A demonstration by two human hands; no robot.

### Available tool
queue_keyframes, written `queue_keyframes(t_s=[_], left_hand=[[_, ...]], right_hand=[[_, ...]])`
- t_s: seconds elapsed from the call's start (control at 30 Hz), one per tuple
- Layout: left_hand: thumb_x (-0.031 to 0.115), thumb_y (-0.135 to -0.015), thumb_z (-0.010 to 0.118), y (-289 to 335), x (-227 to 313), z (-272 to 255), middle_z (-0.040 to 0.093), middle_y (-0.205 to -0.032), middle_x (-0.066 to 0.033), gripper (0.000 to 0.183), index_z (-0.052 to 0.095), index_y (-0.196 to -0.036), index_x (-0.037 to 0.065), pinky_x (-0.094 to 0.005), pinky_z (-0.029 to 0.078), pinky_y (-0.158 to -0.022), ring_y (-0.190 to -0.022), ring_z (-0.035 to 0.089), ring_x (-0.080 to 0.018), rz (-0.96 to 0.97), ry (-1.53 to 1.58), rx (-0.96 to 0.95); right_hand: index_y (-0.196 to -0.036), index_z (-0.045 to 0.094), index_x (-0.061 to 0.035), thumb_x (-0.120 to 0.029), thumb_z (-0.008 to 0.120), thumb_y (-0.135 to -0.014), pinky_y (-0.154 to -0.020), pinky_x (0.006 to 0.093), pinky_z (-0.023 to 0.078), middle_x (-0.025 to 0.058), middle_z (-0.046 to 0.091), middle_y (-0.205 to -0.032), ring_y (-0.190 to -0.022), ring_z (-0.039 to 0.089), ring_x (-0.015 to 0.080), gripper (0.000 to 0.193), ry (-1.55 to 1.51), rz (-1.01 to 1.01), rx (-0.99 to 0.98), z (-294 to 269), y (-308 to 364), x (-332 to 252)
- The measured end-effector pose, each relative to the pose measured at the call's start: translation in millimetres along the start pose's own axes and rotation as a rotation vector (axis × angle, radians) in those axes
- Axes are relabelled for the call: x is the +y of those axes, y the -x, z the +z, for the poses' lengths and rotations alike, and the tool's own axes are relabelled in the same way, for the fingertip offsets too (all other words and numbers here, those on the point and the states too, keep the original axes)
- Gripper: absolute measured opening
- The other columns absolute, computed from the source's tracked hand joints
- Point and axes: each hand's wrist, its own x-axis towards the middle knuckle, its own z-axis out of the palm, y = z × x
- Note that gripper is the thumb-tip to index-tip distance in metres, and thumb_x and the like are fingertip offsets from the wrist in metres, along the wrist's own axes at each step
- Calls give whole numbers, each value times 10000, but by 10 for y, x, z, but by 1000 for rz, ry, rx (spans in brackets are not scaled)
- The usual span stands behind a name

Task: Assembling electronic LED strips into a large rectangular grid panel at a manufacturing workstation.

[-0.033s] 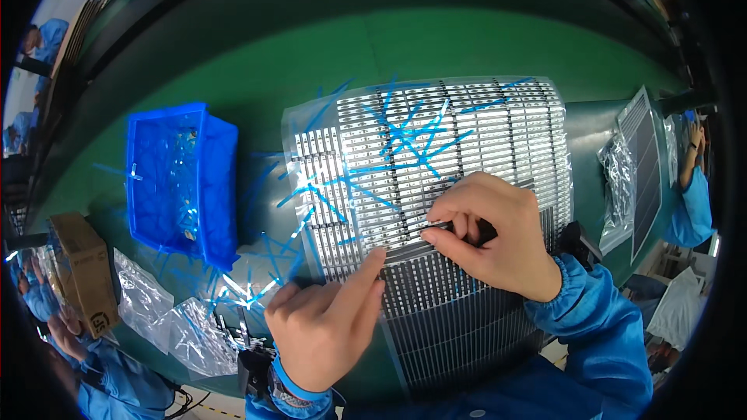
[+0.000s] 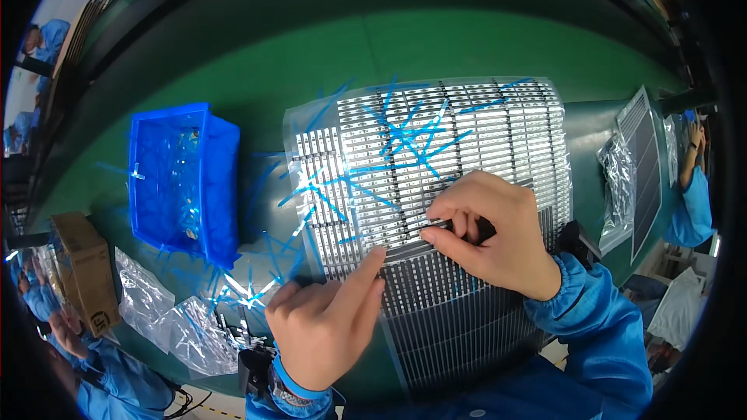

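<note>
A clear-backed sheet covered in rows of narrow light strips lies under both hands. Its upper rows look bright silver-white, while the part closest to me is dark and ribbed. My left hand rests at the sheet's left side, index finger stretched onto a strip, thumb apart below it, other fingers curled. To its right, my right hand pinches a small slim dark piece between thumb and index finger, just over the rows. Most of that piece is hidden by the fingers. Thin blue film strips lie scattered across the sheet.
A blue plastic bin with small scraps stands at the left. Nearer are a cardboard box, clear plastic bags and more blue strips. At right lie a crinkled bag and a dark panel. Co-workers sit on both sides.
</note>
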Motion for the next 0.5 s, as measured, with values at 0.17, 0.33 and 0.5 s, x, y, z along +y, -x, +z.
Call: queue_keyframes(t_s=[0.17,0.33,0.5], left_hand=[[156,-847,813,43,24,27,651,-597,-32,353,784,-1197,129,-343,373,-526,-451,519,-172,27,-2,66],[171,-830,841,85,111,-302,695,-897,-73,395,739,-1195,59,-308,412,-613,-682,467,-185,115,119,326],[221,-1010,613,210,341,-840,576,-940,-104,300,683,-1200,-1,-291,401,-703,-744,474,-173,13,36,949]], right_hand=[[-941,720,-38,-24,865,-775,-487,243,418,49,632,-776,-557,560,87,220,-26,-33,25,35,-11,-32],[-909,709,-29,2,847,-764,-516,249,435,42,635,-774,-551,535,91,203,-4,-24,55,48,26,-3],[-895,708,-26,-17,836,-785,-529,244,436,46,631,-780,-584,549,89,169,-27,-46,59,8,55,63]])
